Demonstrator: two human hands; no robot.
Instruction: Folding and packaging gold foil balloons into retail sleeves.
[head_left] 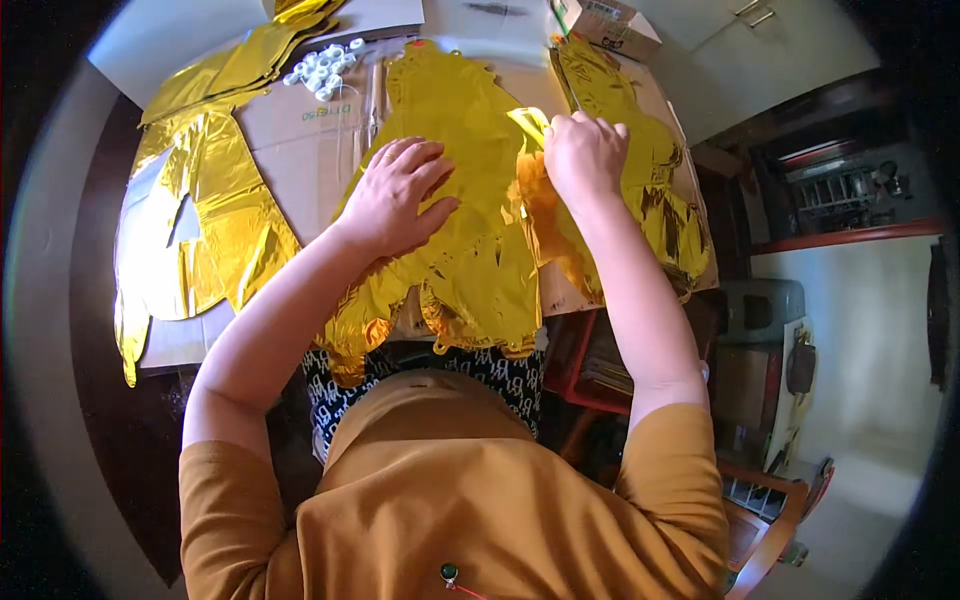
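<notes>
A flat gold foil sheet with a cut-out outline and small tabs, like an uninflated foil balloon (460, 120), lies in front of me on cardboard. My left hand (400, 190) rests on its middle, fingers stretched out and holding nothing. At its right edge my right hand (585, 150) is closed in a fist. A bright yellow folded strip (529, 124) pokes out on the left of that fist; whether it is foil or something else I cannot tell. Shiny orange-tinted foil (542, 205) hangs just below the right hand.
More gold foil pieces lie at the left (220, 170) and right (640, 140). Small white rolls (324, 68) are heaped on the cardboard (300, 150) at the back. A carton (610, 25) stands at the back right. A wooden chair (765, 520) is at the lower right.
</notes>
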